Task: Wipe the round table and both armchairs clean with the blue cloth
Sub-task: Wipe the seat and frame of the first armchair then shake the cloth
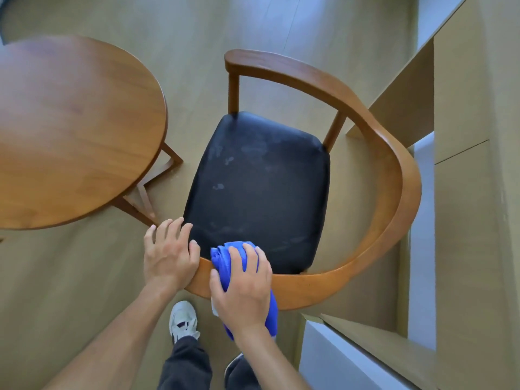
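Observation:
A wooden armchair [394, 170] with a curved back rail and a black padded seat [259, 187] stands below me; the seat shows pale smudges. My right hand [244, 288] grips the bunched blue cloth [222, 257] and presses it onto the near end of the rail. My left hand [168, 254] grips the same rail just to the left, fingers curled over its edge beside the seat. The round wooden table [73, 130] stands to the left, close to the chair. Only one armchair is in view.
Beige cabinets and wall panels [464, 192] stand tight along the right, close to the chair's rail. A low white-topped unit [337, 358] is at the bottom right. My feet [183, 319] stand on the pale wood floor behind the chair.

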Demonstrator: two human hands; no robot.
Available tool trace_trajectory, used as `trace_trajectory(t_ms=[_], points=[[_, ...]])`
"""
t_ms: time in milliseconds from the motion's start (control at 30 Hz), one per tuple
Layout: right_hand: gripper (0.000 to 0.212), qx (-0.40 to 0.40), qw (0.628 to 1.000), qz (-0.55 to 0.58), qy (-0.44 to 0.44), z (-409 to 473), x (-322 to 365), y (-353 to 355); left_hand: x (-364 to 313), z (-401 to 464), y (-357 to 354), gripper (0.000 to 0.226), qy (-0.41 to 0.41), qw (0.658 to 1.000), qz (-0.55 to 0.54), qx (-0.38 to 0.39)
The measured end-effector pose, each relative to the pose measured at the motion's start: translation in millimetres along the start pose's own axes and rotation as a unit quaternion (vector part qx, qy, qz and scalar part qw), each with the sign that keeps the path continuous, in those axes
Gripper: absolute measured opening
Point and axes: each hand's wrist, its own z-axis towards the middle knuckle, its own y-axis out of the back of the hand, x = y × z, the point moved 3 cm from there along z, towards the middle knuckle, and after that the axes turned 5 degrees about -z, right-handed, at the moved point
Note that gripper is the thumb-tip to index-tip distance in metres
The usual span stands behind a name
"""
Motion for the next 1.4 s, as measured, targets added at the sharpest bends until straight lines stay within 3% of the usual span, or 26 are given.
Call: trace_trajectory(t_ms=[133,200,267,400,500,567,633,667,767,967,1067,1300,1400], points=[[0.051,0.070,0.996,0.052,-0.008,2.6,-5.2,4.7,1.6,0.7,-1.0,0.050,-0.014,1.000,-0.009,-0.011],[0.055,0.125,0.981,0.119,-0.091,5.9,-22.2,10.3,1.3,0.3,-1.5,0.048,-0.018,1.000,-0.008,-0.011],[0.060,0.151,0.969,0.082,-0.179,13.3,-34.2,14.6,1.2,0.8,-1.7,0.045,-0.021,1.000,-0.001,-0.009],[0.063,0.202,0.952,0.001,-0.231,31.3,-20.7,22.5,0.6,1.2,0.8,0.037,-0.029,1.000,0.004,0.006],[0.071,0.227,0.937,0.007,-0.264,39.5,-9.0,22.3,-2.5,6.4,5.6,0.034,0.011,0.989,0.054,0.136],[0.073,0.223,0.924,0.071,-0.303,41.1,-5.7,26.0,-4.7,15.2,8.4,0.031,0.029,0.969,0.055,0.239],[0.051,0.198,0.909,0.169,-0.325,40.9,-1.4,35.8,-11.9,27.6,16.9,0.029,-0.004,0.954,-0.018,0.299],[0.039,0.182,0.903,0.209,-0.328,39.8,1.9,42.1,-17.4,34.6,26.6,0.031,-0.005,0.939,-0.103,0.329],[0.030,0.138,0.883,0.311,-0.322,38.9,13.4,65.0,-41.0,55.2,66.0,0.029,0.030,0.838,-0.335,0.429],[0.035,0.025,0.846,0.494,-0.199,76.5,49.1,140.5,-67.4,90.0,154.8,0.044,-0.010,0.729,-0.500,0.468],[0.034,-0.007,0.837,0.528,-0.144,96.1,67.4,179.1,-78.3,106.9,204.0,0.053,-0.069,0.726,-0.515,0.449],[0.032,-0.055,0.756,0.645,-0.095,122.5,98.9,256.5,-101.7,120.3,300.6,0.051,-0.178,0.701,-0.546,0.423],[0.036,-0.051,0.722,0.685,-0.084,131.0,112.5,284.2,-109.0,118.5,339.2,0.058,-0.220,0.724,-0.523,0.393]])
